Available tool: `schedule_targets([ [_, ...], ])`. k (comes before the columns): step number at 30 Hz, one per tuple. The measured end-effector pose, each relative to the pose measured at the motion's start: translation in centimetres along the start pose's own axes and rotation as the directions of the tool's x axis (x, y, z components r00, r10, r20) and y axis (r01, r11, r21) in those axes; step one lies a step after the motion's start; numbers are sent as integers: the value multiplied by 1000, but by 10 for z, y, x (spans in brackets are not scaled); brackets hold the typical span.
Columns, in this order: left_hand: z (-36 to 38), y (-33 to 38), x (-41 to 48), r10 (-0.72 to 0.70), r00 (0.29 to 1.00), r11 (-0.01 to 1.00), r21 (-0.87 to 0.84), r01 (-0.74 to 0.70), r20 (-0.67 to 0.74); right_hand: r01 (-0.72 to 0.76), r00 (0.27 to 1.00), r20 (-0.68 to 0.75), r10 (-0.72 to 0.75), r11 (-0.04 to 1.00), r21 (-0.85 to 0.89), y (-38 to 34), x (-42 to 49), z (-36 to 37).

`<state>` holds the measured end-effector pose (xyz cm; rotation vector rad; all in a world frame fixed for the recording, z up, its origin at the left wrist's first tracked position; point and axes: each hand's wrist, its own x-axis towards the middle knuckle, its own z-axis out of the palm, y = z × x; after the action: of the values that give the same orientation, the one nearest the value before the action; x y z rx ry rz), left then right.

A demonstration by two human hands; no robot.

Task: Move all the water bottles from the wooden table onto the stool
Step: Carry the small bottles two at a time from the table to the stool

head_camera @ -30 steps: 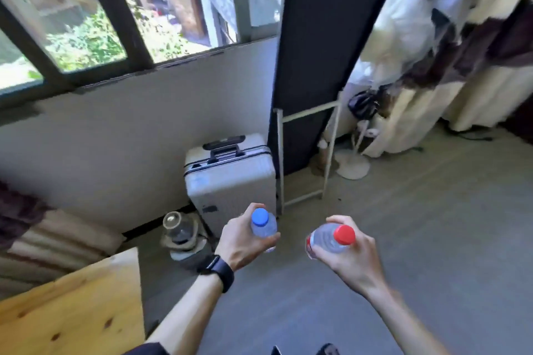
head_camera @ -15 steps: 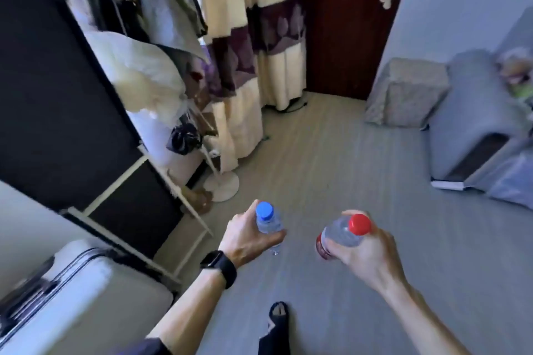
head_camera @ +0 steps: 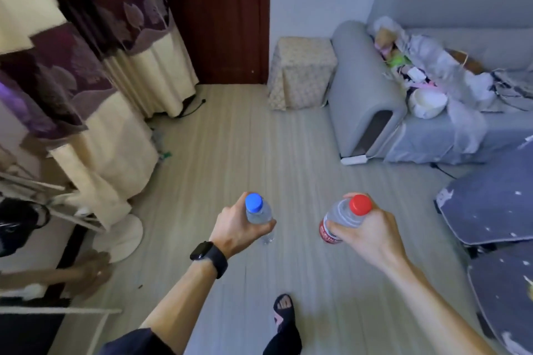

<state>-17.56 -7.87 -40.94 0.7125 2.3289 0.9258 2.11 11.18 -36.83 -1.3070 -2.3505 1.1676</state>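
My left hand, with a black watch on the wrist, grips a clear water bottle with a blue cap, held upright over the floor. My right hand grips a clear bottle with a red cap and red label, tilted to the right. Both bottles hang in front of me at about the same height. A cloth-covered cube stool stands against the far wall between the dark red door and the sofa. The wooden table is out of view.
A grey sofa piled with clothes and bags stands at the right. Patterned curtains and a white fan base line the left. Dark speckled cushions sit at the right edge. My sandalled foot is on the striped floor.
My view has swung right, from the window, suitcase and wooden table to the door, stool and sofa. Both hands keep their bottles in the same hold.
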Motion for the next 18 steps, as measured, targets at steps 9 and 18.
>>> schedule_targets([
  [9,-24,51,193,-43,998,999,13,42,44,-44,999,4,44,999,6,-35,189,-5],
  [18,-44,66,434,-131,986,986,114,120,102,-106,992,85,97,989,100,-62,438,32],
])
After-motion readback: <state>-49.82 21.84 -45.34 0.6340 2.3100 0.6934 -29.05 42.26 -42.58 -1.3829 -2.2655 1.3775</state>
